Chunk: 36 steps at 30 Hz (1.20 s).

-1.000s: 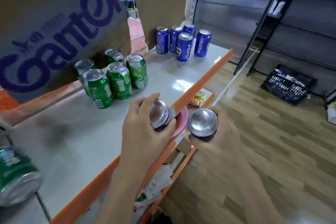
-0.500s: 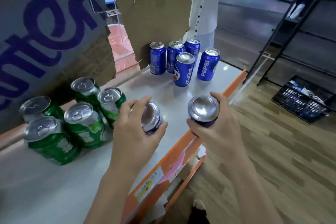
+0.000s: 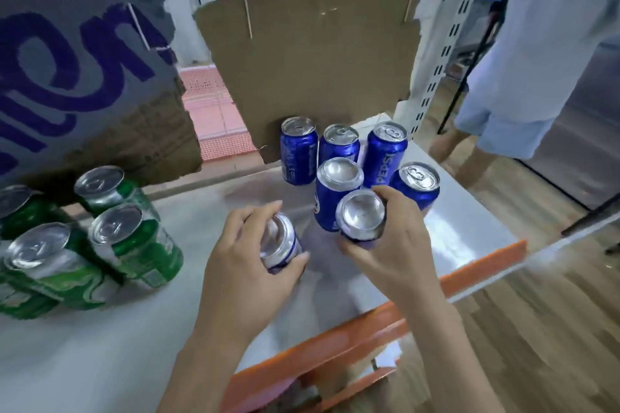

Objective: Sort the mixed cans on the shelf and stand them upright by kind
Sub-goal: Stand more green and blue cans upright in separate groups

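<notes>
Just beyond the right hand, the blue group stands upright. Each hand's fingers wrap one blue can; left hand. Set both upright, beside the group, without knocking neighbours.

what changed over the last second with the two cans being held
Both hands carried their blue cans from out past the shelf's orange edge in over the shelf, toward the blue Pepsi group. The right hand now holds its can beside the nearest standing Pepsi can; the left hand holds its can just behind. Neither was let go. The green cans stayed grouped.
</notes>
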{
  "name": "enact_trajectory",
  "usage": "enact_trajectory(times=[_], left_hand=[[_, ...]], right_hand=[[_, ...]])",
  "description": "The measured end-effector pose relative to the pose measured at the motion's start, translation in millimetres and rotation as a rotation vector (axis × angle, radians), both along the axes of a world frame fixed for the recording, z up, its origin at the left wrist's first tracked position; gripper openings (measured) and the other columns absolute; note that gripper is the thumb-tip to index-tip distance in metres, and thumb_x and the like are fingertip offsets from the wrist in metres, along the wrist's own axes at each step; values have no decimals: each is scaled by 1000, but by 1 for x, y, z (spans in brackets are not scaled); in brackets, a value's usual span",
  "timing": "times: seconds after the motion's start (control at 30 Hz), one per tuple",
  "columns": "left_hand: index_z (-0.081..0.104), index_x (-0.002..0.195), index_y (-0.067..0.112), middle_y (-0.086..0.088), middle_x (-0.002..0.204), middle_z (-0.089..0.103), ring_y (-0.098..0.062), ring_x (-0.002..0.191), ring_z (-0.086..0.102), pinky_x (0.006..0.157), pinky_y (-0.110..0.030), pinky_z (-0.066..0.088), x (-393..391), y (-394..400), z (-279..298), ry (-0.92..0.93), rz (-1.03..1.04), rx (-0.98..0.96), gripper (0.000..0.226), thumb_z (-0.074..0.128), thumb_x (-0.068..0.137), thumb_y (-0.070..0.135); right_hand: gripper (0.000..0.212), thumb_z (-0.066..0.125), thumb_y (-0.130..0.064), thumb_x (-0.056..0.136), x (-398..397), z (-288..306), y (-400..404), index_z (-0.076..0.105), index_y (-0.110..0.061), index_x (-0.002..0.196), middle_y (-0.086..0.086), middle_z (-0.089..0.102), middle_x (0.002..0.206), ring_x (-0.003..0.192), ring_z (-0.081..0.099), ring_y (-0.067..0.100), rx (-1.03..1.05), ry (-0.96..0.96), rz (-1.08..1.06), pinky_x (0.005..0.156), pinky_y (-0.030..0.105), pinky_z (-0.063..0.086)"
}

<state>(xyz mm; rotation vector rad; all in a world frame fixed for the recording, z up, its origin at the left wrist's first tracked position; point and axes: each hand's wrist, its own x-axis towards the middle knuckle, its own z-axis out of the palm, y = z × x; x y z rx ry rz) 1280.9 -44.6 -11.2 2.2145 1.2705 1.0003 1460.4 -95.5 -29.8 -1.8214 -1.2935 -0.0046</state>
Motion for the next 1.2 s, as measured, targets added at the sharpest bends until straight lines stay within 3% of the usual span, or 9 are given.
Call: enact_trajectory(times=[0.1,0.2,0.33,0.5,0.63,0.8,0.97,1.1,1.2], left_hand=[[57,123,23,11,108,47,5,90,43,81,-11,35,11,-4,-2,32,63,-14,68,85,61,25],[56,124,23,11,109,47,7,90,40,81,-7,30,20,-4,-5,52,92,-23,68,85,62,24],[53,129,23,7,116,48,7,94,38,84,-6,26,32,13,-1,64,120,-31,69,82,67,26],[43,136,24,-1,126,42,-13,112,43,89,-14,26,55,61,17,139,159,-54,66,73,77,31],[37,138,24,-6,130,36,-24,120,43,99,-30,32,71,96,21,272,73,-79,65,68,82,35],[29,143,20,-6,142,18,-30,126,38,106,-35,30,77,113,9,415,-80,-139,64,57,89,36],[26,144,21,0,147,17,-25,133,30,111,-41,24,78,121,12,344,-96,-293,55,37,95,43],[17,148,19,-6,151,20,-29,135,28,110,-44,25,73,106,16,472,-9,-181,60,30,97,48],[27,144,16,-6,144,34,-26,130,33,105,-39,28,53,81,22,585,83,34,56,39,96,43]], right_hand=[[65,80,-30,57,14,-2,6,57,-2,110,9,60,106,100,47,19,39,-198,31,90,21,32],[55,80,-21,63,27,2,8,60,-6,112,9,59,119,116,47,27,51,-374,72,100,36,36],[48,80,-16,65,39,0,12,64,-9,110,6,62,118,124,42,25,46,-421,150,101,47,40],[50,76,-21,71,45,-4,9,60,-11,117,4,59,123,126,42,23,8,-425,216,108,41,28],[51,79,-23,71,44,0,7,60,-11,117,4,59,123,124,48,26,-32,-432,215,106,45,37],[41,71,-29,78,44,5,8,62,-11,114,5,61,121,119,53,27,-44,-444,217,103,44,38],[38,63,-31,80,38,8,11,63,-10,112,6,63,119,117,55,29,-68,-440,184,102,44,38],[43,77,-19,73,27,10,13,64,-6,112,9,63,118,120,52,34,-70,-400,148,99,48,43],[41,75,-17,75,12,13,13,64,-5,112,11,63,117,120,51,35,-46,-395,128,99,49,43]])
